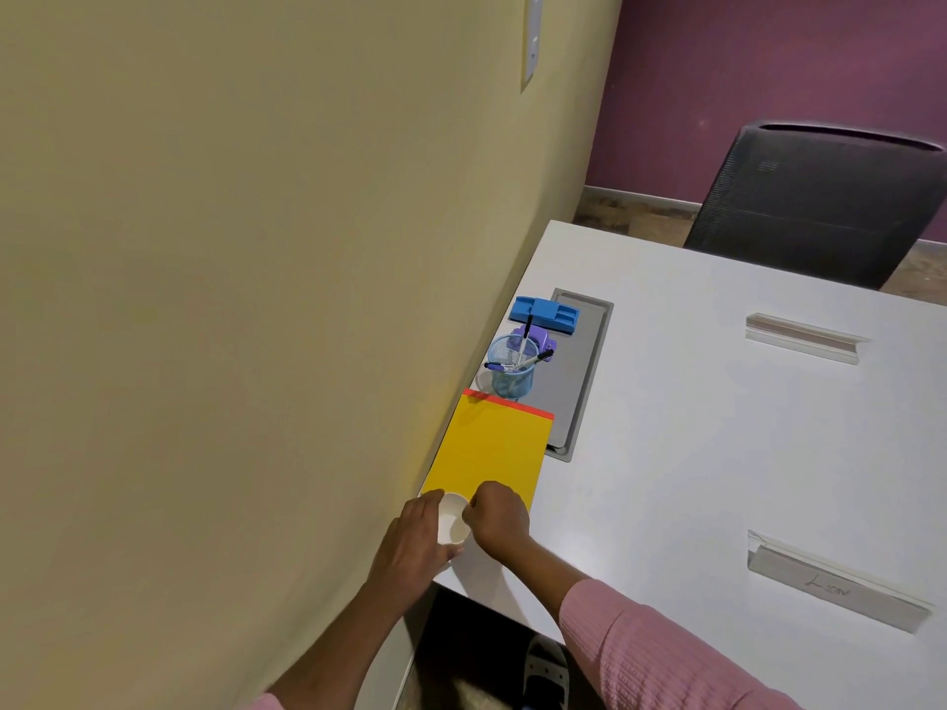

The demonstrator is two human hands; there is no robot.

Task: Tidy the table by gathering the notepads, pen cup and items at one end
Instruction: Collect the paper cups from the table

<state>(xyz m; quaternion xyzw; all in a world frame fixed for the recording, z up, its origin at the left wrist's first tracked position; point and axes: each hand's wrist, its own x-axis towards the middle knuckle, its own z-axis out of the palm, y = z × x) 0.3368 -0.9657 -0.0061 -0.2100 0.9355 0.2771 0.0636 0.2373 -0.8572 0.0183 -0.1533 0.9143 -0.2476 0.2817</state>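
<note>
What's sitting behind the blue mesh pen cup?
A purple object sits right behind the pen cup, then a blue holder. The cup and its pens cover most of the purple object, so I cannot identify it.

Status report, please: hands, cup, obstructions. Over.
Both hands on white cup: left hand grips, right hand pinches rim. Cup at near end of yellow notepad. Beyond, pen cup, apart.
</note>
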